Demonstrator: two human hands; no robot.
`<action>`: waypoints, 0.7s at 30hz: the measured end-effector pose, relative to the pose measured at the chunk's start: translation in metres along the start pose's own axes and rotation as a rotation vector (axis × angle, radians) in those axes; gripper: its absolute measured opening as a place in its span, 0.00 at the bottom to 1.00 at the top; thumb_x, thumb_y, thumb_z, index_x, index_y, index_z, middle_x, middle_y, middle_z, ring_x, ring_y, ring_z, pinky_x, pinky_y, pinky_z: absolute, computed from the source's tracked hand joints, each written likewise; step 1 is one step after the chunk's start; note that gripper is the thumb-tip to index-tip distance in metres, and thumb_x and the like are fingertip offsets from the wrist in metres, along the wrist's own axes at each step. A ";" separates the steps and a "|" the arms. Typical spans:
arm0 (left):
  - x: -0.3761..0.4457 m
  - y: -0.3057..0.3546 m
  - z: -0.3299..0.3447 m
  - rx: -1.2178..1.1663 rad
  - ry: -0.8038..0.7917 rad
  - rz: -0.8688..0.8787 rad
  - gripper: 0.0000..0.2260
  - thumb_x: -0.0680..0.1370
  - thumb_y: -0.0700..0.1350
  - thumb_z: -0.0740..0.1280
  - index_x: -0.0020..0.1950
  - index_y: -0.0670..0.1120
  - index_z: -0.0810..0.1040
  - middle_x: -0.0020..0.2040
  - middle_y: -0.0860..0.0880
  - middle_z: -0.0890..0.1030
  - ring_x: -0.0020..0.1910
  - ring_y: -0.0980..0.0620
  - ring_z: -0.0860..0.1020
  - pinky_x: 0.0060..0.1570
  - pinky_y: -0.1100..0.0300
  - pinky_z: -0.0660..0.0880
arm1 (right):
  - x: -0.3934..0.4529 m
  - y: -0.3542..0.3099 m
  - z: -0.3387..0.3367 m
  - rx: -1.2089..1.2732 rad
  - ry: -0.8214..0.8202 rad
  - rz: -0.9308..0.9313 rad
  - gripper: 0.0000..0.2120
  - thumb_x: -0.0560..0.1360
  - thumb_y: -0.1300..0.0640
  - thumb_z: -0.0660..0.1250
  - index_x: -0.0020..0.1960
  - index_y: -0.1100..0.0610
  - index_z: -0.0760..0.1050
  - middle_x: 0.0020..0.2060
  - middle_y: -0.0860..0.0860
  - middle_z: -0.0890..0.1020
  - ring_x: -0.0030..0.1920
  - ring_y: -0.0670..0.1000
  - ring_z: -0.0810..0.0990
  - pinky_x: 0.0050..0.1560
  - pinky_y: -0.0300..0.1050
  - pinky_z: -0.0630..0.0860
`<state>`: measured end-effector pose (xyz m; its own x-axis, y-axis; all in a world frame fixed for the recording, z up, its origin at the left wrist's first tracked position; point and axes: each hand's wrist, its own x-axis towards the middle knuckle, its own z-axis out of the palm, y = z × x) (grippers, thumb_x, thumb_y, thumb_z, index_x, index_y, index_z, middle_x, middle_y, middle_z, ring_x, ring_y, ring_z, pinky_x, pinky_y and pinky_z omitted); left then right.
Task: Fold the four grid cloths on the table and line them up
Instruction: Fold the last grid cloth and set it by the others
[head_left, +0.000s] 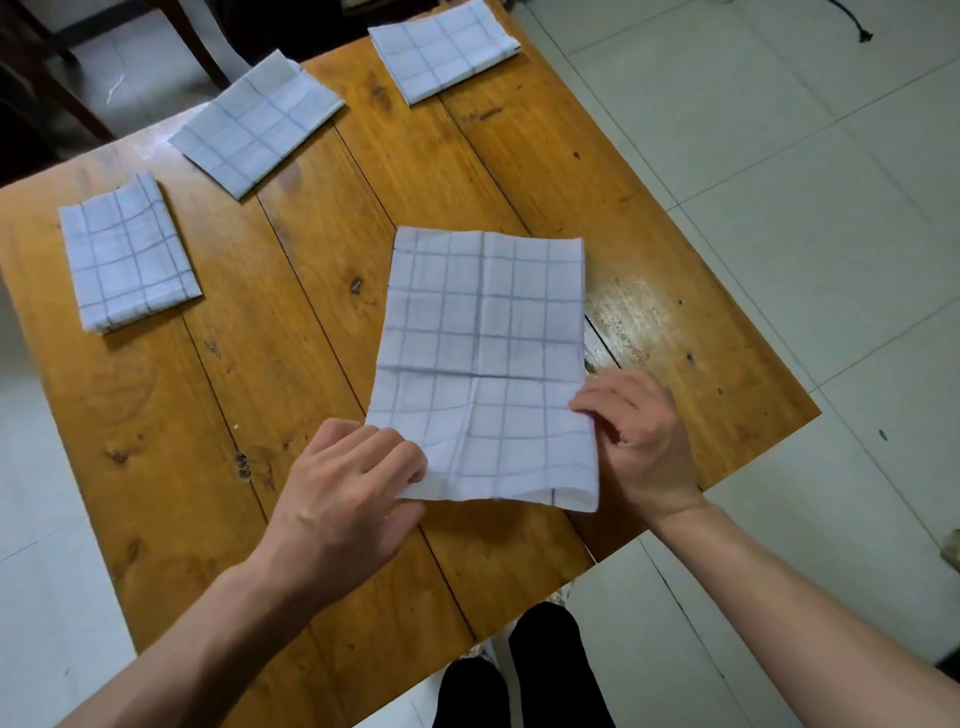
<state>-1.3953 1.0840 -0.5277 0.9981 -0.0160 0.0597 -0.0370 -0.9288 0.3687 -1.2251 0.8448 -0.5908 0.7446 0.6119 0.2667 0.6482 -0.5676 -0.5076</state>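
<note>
All four cloths are white with a thin dark grid: one at centre (483, 364), one at left (127, 254), two along the top (257, 127) (441, 49). The table (322, 249) is honey-brown wood; the floor tiles (779, 156) are pale grey.

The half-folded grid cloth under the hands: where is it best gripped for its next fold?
Probably at its two near corners. The half-folded cloth lies flat as a long rectangle running away from the person, crossed midway by a crease. The left hand and right hand already pinch those corners from either side, well placed to carry the near edge over to the far edge.
</note>
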 end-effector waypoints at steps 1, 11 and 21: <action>0.000 0.004 0.002 -0.014 0.015 0.007 0.04 0.71 0.42 0.70 0.42 0.46 0.76 0.39 0.51 0.79 0.38 0.50 0.77 0.44 0.54 0.73 | -0.004 0.005 -0.002 -0.003 -0.005 0.037 0.06 0.70 0.66 0.75 0.46 0.59 0.82 0.44 0.52 0.83 0.49 0.54 0.78 0.52 0.47 0.73; -0.012 0.011 0.021 -0.069 0.095 0.058 0.05 0.69 0.38 0.73 0.41 0.45 0.79 0.40 0.50 0.80 0.39 0.49 0.77 0.42 0.55 0.72 | -0.003 0.021 -0.002 -0.016 -0.233 -0.007 0.15 0.72 0.63 0.72 0.59 0.58 0.80 0.55 0.51 0.81 0.59 0.53 0.76 0.56 0.53 0.74; -0.021 -0.007 0.020 -0.045 0.145 0.109 0.02 0.72 0.42 0.72 0.42 0.43 0.82 0.45 0.48 0.83 0.45 0.48 0.79 0.43 0.53 0.75 | 0.005 0.023 0.013 0.007 -0.194 -0.006 0.14 0.70 0.66 0.73 0.54 0.59 0.82 0.51 0.52 0.84 0.55 0.56 0.79 0.54 0.50 0.72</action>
<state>-1.4152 1.0831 -0.5502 0.9705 -0.0593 0.2339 -0.1503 -0.9068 0.3937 -1.2086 0.8416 -0.6123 0.6957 0.7103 0.1075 0.6511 -0.5603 -0.5120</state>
